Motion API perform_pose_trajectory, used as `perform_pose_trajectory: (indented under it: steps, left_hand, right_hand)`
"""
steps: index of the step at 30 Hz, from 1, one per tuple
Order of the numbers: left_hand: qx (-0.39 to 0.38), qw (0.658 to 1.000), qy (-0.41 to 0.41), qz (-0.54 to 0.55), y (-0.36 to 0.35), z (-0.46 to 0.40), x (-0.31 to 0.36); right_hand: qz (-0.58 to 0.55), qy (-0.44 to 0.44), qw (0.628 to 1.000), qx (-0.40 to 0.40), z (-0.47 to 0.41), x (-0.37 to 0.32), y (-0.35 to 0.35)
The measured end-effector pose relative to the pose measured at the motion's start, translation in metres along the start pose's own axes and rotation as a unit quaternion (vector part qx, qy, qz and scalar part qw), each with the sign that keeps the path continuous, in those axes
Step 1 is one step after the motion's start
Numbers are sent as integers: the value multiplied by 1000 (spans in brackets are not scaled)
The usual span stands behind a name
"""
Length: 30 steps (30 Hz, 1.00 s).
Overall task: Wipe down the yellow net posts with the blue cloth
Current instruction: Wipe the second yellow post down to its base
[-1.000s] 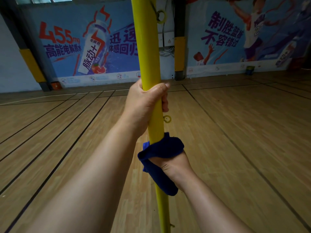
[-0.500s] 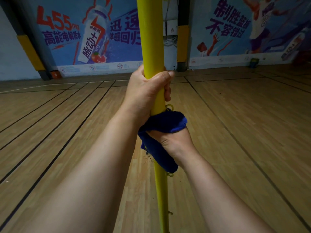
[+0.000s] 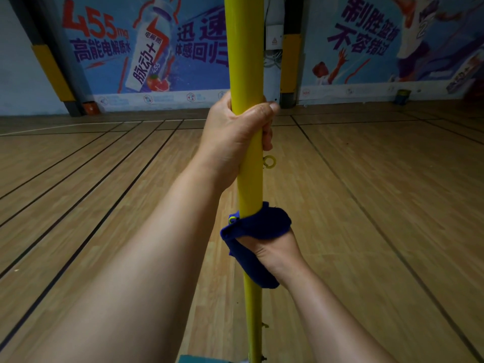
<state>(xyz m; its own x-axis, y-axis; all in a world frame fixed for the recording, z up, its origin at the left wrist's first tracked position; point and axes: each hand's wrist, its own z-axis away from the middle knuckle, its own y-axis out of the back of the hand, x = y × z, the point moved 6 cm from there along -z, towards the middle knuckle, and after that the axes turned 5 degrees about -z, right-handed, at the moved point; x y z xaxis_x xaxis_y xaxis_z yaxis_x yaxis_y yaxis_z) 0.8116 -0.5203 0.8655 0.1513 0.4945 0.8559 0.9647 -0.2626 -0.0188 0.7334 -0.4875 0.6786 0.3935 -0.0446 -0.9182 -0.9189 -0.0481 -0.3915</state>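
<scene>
Upright yellow net post (image 3: 247,61) rising through the middle of the view, gripped in two places; left hand (image 3: 235,137) wrapped round it higher up, thumb across the near face, fingertips curling back into sight on the right edge; right hand (image 3: 272,251) lower down, closed round the post through the blue cloth (image 3: 258,231), fingers hidden behind cloth and post, only the back of the hand and wrist showing.

Cloth bunched round the post just above the right hand's knuckles, one end hanging down on the left of that wrist and lying against the post; bare yellow stretch of post between the two hands, hands well apart; small yellow ring hook (image 3: 269,162) jutting from the post's right side just below the left hand's fingers; another bit of yellow fitting (image 3: 232,220) peeping out at the cloth's left edge, shape unclear.

Below the right hand, post running on down to the bottom edge, small studs on its right side; wooden court floor (image 3: 379,205) with dark lines spreading out either side of both forearms; beyond the left hand, blue advertising banners (image 3: 125,48) along the far wall, yellow-padded pillar (image 3: 290,61) just right of the post.
</scene>
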Motion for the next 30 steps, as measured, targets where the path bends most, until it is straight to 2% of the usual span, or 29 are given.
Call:
perform_pose_trajectory:
  steps: [3,10,15,17,21,30]
  left_hand:
    - [-2,1000,1,2,0,0,1]
    - [2,1000,-3,-2,-1,1,2]
    - [8,1000,-4,-3,-1,0,1]
    - [9,1000,-8,-4,-1,0,1]
    - [3,1000,-11,0,-2,-1,0]
    - [-8,1000,-12,-1,-1,0,0]
  right_hand:
    - [25,74,996,-37,6,-15,-10]
    - [41,156,985,-65,2,-47,-25]
    - [68,159,983,-66,-2,-70,-30]
    - [77,153,984,-44,-4,-72,-28]
    - [72,138,988,-22,-7,-64,-23]
    - [88,107,990,-28,-4,-37,-18]
